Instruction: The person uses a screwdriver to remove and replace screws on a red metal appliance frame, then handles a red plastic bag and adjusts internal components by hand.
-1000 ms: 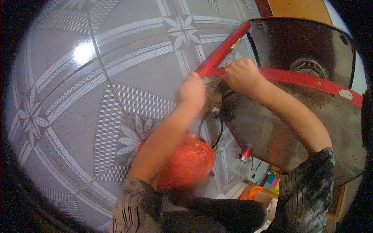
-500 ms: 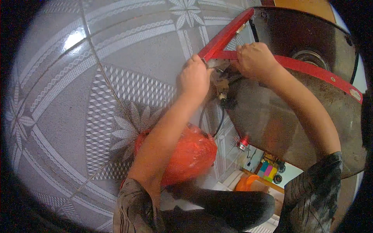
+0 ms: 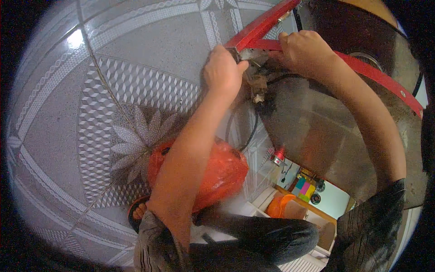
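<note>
We see the left hand (image 3: 224, 71) closed around the near corner of a red frame (image 3: 258, 28), right where its straight bar and its curved bar meet; the thumb stands out toward the right, and the undersides of the fingers are hidden from us. The right hand (image 3: 306, 51) is curled into a fist over the curved bar, a little way along from that corner, knuckles up. The frame lies at the upper right, its straight bar running off toward the top edge of the view and its curved bar bending across a dark smudged panel (image 3: 312, 136). Between the two hands, just below the corner, we make out a corroded fitting (image 3: 257, 85), and a thin black hose (image 3: 254, 129) hangs down below it. A red plastic bag (image 3: 224, 174) sits on the patterned tile floor (image 3: 50, 131), partly behind the left forearm, with a sandalled foot (image 3: 139, 211) beside it at its lower left. Just off the panel's lower left edge we see a small red and silver object (image 3: 278, 156); farther down, an orange bowl (image 3: 275, 206) sits near a white-topped cabinet (image 3: 336, 198), which carries a coloured pack (image 3: 304, 188) toward its left edge.
</note>
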A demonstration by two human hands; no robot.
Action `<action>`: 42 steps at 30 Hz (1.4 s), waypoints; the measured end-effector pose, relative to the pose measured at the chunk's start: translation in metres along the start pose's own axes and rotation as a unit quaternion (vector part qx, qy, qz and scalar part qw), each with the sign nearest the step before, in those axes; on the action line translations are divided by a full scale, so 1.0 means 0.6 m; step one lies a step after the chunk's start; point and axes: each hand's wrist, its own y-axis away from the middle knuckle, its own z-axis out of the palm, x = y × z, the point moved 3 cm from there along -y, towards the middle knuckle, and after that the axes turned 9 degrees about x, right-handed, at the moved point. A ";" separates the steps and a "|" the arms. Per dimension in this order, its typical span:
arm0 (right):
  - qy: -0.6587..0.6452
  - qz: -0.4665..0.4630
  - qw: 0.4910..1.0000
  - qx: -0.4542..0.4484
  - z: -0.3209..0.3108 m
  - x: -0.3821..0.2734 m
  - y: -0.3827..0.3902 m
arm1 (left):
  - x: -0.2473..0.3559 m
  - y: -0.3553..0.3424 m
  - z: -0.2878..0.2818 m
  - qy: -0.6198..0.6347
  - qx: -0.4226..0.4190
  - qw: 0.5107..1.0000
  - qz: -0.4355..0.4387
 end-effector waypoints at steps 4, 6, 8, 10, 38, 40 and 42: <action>-0.017 0.010 1.000 0.001 -0.007 0.004 0.003 | 0.001 -0.005 -0.003 -0.016 -0.008 1.000 -0.016; 0.004 0.011 1.000 -0.002 -0.016 0.000 0.001 | 0.000 -0.006 -0.004 -0.025 -0.018 0.999 -0.021; 0.002 0.016 1.000 0.008 -0.011 0.008 0.005 | 0.004 -0.008 -0.007 -0.031 -0.020 0.999 -0.024; 0.001 0.020 1.000 0.018 -0.008 0.010 0.006 | 0.001 -0.009 -0.005 -0.034 -0.023 0.999 -0.028; 0.030 0.161 0.984 -0.075 0.001 -0.017 -0.013 | 0.007 0.031 -0.030 -0.031 0.060 0.996 0.052; 0.071 0.191 0.979 -0.017 -0.024 -0.039 -0.024 | -0.021 0.023 -0.047 -0.056 0.089 0.991 0.080; 0.081 0.177 0.976 0.095 -0.028 -0.046 0.003 | 0.004 0.036 -0.069 0.071 -0.032 0.997 -0.015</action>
